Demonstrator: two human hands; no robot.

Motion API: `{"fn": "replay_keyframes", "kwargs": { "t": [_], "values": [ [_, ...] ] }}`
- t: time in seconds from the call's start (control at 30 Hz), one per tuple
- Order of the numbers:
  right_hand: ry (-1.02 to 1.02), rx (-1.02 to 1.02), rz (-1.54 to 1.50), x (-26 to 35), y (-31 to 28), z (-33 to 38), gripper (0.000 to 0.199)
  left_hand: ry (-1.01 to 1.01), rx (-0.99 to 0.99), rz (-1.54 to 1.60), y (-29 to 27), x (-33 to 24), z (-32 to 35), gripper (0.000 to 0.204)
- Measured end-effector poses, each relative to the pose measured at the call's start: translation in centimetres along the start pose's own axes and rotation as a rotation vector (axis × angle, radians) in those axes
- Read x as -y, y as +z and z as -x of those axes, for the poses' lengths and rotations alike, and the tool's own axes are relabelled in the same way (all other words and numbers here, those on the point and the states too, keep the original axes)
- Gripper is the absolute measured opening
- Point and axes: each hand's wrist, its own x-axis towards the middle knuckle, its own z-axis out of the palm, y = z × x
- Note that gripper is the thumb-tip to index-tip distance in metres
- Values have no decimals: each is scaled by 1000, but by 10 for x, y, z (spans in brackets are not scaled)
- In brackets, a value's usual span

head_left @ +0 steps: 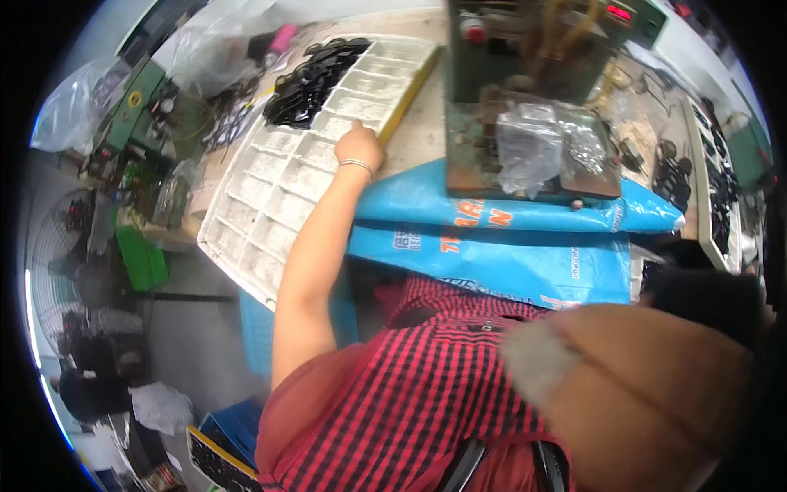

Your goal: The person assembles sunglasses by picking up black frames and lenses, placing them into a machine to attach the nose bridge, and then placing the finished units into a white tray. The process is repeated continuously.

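Observation:
A long white tray with many compartments lies at a slant across the bench. Black glossy parts, seemingly frames or rings, are heaped in its far left compartments. My left hand is on the tray close to its right rim, fingers curled in. Whether anything is inside them is hidden. Very near the camera at the lower right, a large blurred brown shape with a grey patch seems to be my right hand; its fingers cannot be made out.
A green machine with clear plastic bags on its base stands right of the tray. Blue plastic sheeting hangs over the bench's front edge. Another tray of black parts is at far right; a caged fan stands left.

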Motion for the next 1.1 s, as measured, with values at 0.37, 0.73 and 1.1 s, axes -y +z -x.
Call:
{"fn": "replay_keyframes", "kwargs": {
  "t": [0.37, 0.73, 1.1],
  "values": [
    [16, 23, -86, 1, 11, -38, 29, -14, -151, 319, -84, 66, 134, 41],
    [500, -160, -202, -112, 181, 35, 34, 44, -202, 2, -55, 263, -21, 45],
    [995, -498, 322, -179, 181, 125, 25, 131, -542, -61, -155, 149, 33, 22]
  ]
}}
